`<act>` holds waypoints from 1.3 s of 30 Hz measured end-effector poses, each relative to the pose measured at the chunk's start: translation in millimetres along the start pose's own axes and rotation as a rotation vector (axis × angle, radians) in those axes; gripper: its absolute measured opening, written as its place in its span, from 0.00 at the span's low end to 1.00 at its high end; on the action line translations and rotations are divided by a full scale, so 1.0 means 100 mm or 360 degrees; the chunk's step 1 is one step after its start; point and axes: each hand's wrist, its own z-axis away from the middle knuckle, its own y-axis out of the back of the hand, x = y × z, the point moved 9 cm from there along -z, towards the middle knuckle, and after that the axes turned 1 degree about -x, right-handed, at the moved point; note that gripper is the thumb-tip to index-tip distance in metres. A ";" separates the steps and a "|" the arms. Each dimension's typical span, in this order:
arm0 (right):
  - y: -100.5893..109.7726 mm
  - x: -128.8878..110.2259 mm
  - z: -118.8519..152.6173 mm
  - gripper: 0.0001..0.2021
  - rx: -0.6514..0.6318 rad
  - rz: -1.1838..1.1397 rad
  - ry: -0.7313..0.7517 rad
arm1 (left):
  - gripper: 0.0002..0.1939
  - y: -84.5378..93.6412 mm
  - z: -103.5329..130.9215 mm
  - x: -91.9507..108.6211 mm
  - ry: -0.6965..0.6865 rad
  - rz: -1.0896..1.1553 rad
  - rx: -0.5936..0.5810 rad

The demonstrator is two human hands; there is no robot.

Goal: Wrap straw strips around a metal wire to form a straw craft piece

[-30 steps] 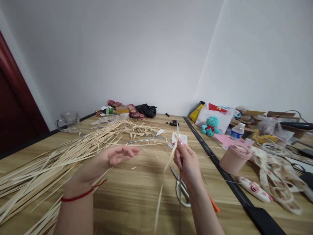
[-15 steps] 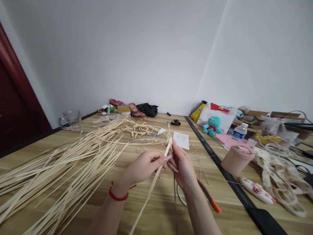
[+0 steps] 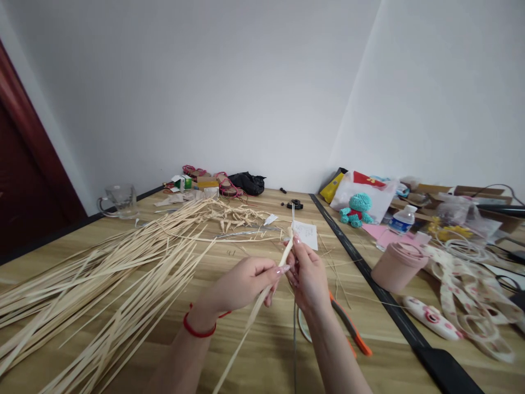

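Observation:
Between thumb and fingers, my left hand (image 3: 246,280) pinches a long pale flat strip (image 3: 255,313), which trails down toward the bottom edge. My right hand (image 3: 307,271) grips the upper end of that strip where it meets thin metal wires (image 3: 293,216). The wire tips point up and away from me, and a grey length hangs below my right hand. Exactly how strip and wire join is partly hidden by the fingers. A large pile of loose pale strips (image 3: 135,257) lies on the wooden table to the left.
Orange-handled pliers (image 3: 353,328) lie beside my right forearm. A white paper (image 3: 307,235) sits beyond my right hand. Rightward are a pink container (image 3: 397,267), a water bottle (image 3: 402,220) and a teal crocheted toy (image 3: 356,209). A glass mug (image 3: 118,201) stands at the back left.
My right hand, with the wires and strip end, has shifted slightly to the right and the wires stand more upright. My left hand has moved slightly along with them, still pinching the strip.

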 end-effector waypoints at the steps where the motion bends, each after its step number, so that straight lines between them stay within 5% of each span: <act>1: 0.01 -0.01 0.00 0.15 0.0021 -0.0008 0.0009 | 0.20 -0.03 0.00 0.01 -0.0007 0.0029 -0.0033; 12: 0.25 -0.20 -0.05 0.17 0.0244 -0.0030 0.0163 | 0.21 -0.14 -0.02 0.01 0.0083 0.0200 -0.0178; 20: 0.30 -0.32 -0.07 0.17 0.0221 -0.0151 0.0218 | 0.22 -0.23 0.00 0.02 0.0121 0.0181 -0.0248; 27: 0.45 -0.34 -0.14 0.15 0.0230 -0.0206 0.0077 | 0.22 -0.12 -0.06 -0.01 0.0068 0.0150 -0.0021; 34: 0.34 -0.34 -0.10 0.10 0.0082 -0.0421 -0.0050 | 0.23 -0.25 -0.04 0.05 -0.0029 0.0319 -0.0232; 39: 0.22 -0.29 -0.07 0.09 -0.0128 -0.0602 -0.0295 | 0.22 -0.11 -0.01 0.00 0.0016 0.0264 -0.0221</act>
